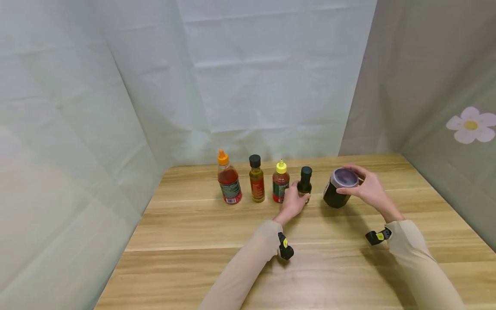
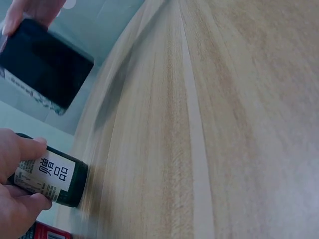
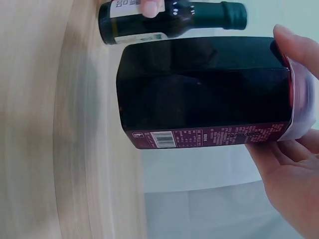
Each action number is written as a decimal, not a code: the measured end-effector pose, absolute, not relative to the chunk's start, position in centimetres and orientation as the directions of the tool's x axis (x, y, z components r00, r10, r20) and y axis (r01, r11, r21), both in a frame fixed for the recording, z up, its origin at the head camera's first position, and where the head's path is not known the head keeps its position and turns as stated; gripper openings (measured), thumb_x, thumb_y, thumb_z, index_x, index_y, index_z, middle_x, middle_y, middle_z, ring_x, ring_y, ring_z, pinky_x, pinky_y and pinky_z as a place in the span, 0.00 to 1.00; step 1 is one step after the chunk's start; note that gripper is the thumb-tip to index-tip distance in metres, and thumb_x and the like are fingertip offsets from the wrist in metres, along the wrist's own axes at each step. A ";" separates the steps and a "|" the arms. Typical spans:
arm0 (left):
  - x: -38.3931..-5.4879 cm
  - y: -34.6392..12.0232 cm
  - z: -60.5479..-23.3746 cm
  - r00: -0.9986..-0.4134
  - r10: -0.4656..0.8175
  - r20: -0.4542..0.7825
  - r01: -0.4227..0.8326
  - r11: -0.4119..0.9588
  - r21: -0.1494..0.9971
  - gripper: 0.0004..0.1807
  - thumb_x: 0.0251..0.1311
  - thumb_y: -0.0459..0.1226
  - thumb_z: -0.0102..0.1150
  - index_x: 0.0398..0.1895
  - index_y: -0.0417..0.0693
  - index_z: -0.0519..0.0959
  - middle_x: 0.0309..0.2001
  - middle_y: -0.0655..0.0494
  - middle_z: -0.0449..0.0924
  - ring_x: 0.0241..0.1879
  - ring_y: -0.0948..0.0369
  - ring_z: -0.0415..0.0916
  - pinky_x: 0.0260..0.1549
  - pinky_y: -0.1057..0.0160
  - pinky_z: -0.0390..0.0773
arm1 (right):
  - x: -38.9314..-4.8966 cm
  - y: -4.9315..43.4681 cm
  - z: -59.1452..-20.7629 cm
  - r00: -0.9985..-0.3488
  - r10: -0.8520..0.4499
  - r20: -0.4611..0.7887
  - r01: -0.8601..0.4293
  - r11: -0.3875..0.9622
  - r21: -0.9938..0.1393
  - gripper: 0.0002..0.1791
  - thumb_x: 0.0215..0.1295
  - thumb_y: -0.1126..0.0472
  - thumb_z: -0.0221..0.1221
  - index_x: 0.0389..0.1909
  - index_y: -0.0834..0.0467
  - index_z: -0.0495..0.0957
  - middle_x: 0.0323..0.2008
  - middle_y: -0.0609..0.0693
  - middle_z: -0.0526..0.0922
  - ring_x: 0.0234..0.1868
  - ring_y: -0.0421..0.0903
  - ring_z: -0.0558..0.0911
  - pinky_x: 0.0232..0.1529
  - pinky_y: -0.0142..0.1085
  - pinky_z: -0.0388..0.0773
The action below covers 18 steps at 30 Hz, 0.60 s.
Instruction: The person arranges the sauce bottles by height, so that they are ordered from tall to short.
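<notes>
My left hand (image 1: 292,201) grips a small dark green bottle (image 1: 305,176) with a black cap. Its white label (image 2: 46,174) shows between my fingers in the left wrist view, and its base is at the tabletop. My right hand (image 1: 371,189) holds a dark angular jar (image 1: 335,194) by its pale translucent lid (image 1: 346,177). This jar is tilted and raised off the table, just right of the green bottle. In the right wrist view a purple label with a barcode (image 3: 163,139) shows along the jar's side.
Left of the green bottle stand a red sauce bottle with a yellow cap (image 1: 281,167), an oil bottle with a black cap (image 1: 256,183) and a larger red sauce bottle with an orange cap (image 1: 229,181). Pale curtains (image 1: 263,86) hang behind the wooden table (image 1: 174,241).
</notes>
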<state>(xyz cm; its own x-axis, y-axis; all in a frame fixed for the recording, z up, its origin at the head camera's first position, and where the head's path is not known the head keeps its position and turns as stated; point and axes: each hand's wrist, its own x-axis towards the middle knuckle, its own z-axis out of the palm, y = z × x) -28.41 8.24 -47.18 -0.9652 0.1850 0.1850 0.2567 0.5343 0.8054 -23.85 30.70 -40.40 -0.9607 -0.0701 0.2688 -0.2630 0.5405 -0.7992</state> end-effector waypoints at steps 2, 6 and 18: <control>-28.4 8.2 -47.2 -0.965 0.187 0.186 0.259 0.532 0.806 0.27 0.60 0.37 0.65 0.61 0.39 0.71 0.53 0.43 0.82 0.52 0.53 0.81 0.52 0.58 0.81 | -24.4 30.4 -40.6 -0.961 -0.059 0.269 -0.256 0.547 -0.797 0.39 0.49 0.55 0.74 0.63 0.57 0.71 0.55 0.53 0.77 0.44 0.27 0.76 0.40 0.19 0.75; -28.3 8.1 -47.1 -0.962 0.193 0.194 0.269 0.527 0.806 0.27 0.60 0.37 0.65 0.61 0.38 0.71 0.53 0.43 0.81 0.52 0.53 0.81 0.53 0.58 0.81 | -25.5 30.1 -41.0 -0.967 -0.044 0.253 -0.233 0.559 -0.796 0.40 0.49 0.53 0.74 0.64 0.57 0.70 0.57 0.58 0.76 0.49 0.37 0.77 0.39 0.18 0.73; -28.3 8.3 -46.8 -0.970 0.161 0.184 0.242 0.525 0.816 0.27 0.57 0.36 0.67 0.59 0.38 0.72 0.51 0.43 0.83 0.51 0.53 0.81 0.52 0.58 0.81 | -27.1 29.1 -42.2 -0.980 -0.001 0.199 -0.161 0.593 -0.789 0.43 0.48 0.50 0.74 0.65 0.59 0.68 0.60 0.62 0.74 0.57 0.59 0.75 0.44 0.28 0.72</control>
